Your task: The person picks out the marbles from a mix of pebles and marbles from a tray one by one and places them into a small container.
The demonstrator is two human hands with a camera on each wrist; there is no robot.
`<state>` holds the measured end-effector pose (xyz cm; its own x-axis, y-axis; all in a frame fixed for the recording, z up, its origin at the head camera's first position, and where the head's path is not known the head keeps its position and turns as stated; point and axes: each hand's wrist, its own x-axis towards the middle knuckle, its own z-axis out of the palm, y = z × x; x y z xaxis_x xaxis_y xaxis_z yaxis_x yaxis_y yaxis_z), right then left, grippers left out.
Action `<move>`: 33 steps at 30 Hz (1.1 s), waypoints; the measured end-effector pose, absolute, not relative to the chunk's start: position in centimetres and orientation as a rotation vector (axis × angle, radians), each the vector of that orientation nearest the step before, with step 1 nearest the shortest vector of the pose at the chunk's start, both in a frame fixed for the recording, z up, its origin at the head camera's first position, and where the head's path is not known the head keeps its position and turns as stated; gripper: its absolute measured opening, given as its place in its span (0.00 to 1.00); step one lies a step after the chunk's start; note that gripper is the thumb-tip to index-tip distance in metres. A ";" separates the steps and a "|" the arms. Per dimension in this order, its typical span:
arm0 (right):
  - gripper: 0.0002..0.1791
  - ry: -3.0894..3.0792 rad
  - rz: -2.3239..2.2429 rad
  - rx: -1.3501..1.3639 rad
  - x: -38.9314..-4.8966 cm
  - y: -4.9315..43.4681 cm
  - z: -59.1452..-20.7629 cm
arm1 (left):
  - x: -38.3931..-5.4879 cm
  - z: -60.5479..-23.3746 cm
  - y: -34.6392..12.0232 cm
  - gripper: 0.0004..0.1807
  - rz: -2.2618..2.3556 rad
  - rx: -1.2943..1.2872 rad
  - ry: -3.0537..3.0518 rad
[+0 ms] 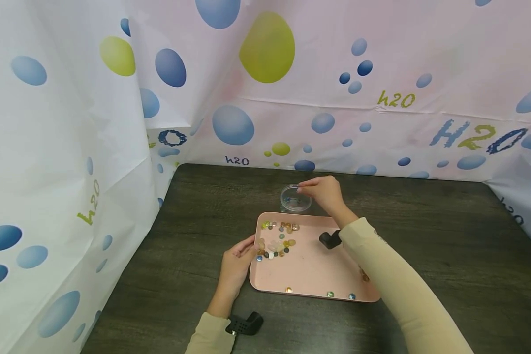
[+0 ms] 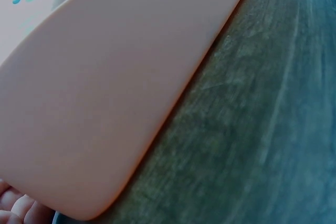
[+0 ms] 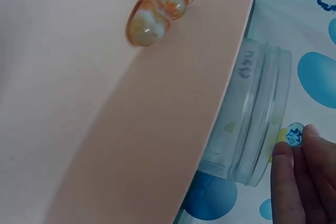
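Observation:
Between thumb and fingers my right hand (image 1: 325, 193) pinches a small clear glass bead with a blue pattern (image 3: 295, 134). This hand is at the rim of a clear round plastic jar (image 1: 296, 199), which stands behind the tray with a few small pieces in it. At the left side, my left hand (image 1: 235, 268) grips the edge of a pink rectangular tray (image 1: 309, 275); its fingertips (image 2: 23, 208) show under the tray's corner in the left wrist view. Glass beads and polished stones (image 1: 276, 246) lie grouped on the tray's left part.
Several single beads lie along the tray's front edge, among them a green bead (image 1: 330, 294) and a blue bead (image 1: 352, 296). Brown beads (image 1: 364, 276) sit partly behind the right sleeve. A dark wooden table (image 1: 181, 221) carries everything, with a bubble-printed curtain (image 1: 283, 98) behind.

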<state>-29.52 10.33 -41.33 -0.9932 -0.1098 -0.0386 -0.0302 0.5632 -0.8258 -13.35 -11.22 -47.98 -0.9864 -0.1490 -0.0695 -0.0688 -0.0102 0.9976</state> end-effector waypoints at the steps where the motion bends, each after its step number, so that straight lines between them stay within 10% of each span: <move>1: 0.13 2.711 -1.407 -0.126 -29.5 10.3 -41.3 | -13.4 -48.0 -11.2 0.20 -2.189 0.239 -2.163; 33: 0.13 2.460 -1.577 -0.158 -25.1 7.4 -42.8 | -13.5 -48.3 -11.2 0.20 -2.176 0.226 -2.178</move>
